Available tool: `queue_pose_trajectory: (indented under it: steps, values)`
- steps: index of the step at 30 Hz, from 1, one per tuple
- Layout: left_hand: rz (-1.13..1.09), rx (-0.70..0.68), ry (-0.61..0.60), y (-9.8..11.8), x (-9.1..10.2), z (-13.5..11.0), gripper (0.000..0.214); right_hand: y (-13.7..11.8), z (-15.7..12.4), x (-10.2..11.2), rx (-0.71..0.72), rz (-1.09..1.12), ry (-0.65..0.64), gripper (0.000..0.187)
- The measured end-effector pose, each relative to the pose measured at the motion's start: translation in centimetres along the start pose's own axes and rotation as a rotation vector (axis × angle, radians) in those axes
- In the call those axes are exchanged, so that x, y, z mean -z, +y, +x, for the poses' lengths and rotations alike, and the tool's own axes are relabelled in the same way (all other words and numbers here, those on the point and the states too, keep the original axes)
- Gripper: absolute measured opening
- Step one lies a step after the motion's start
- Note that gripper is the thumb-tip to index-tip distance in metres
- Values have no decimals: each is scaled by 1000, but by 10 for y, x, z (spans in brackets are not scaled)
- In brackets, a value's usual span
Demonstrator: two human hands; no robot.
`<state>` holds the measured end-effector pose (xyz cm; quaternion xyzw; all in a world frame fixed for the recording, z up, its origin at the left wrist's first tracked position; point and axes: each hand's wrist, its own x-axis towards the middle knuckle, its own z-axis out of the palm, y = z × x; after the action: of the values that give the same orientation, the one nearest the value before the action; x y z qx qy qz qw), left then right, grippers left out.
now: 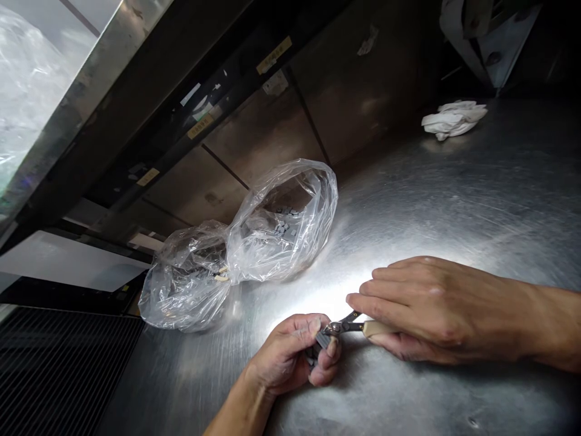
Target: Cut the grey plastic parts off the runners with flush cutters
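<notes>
Where the hands meet: nippers (345,327) on a gray block (323,339)
Left hand (284,357): pinching the block
Right hand (436,309): gripping the nippers
Plastic bag (272,233): beyond both, on the steel table (454,194)

**Stainless steel work table (458,209), two items lying directly on its top**

The surface in front of me is bare brushed metal, scuffed with fine swirl marks and throwing a strong white glare near my working spot. A clear plastic bag (290,224) lies on its side toward the left edge, pinched at a twisted neck into two lobes. Small grey blocks (281,228) are visible through the film in the far lobe. A few pale pieces (221,278) sit at the neck, too small for me to identify. A crumpled white cloth (454,119) lies near the rear edge on the right, well apart from the bag.
</notes>
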<state>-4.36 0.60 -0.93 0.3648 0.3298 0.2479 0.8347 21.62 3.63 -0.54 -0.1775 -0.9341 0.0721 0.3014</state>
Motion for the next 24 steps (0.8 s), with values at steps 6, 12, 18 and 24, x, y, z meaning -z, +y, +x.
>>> queue_pose_trajectory:
  steps: [6, 12, 18, 24]
  values:
    - [-1, -4, -16, -1, 0, 0, 36, -2, 1, 1, 25, 4, 36, 23]
    - [0, -11, -9, 1, 0, 0, 34, 7, 0, 4, -6, 7, 199, 20]
    - [32, 90, 148, 4, -6, -2, 32, 24, -3, 0, -132, -80, 224, 23]
    - [45, 3, 437, 39, -19, -8, 32, 35, -5, 1, -245, -108, 192, 25]
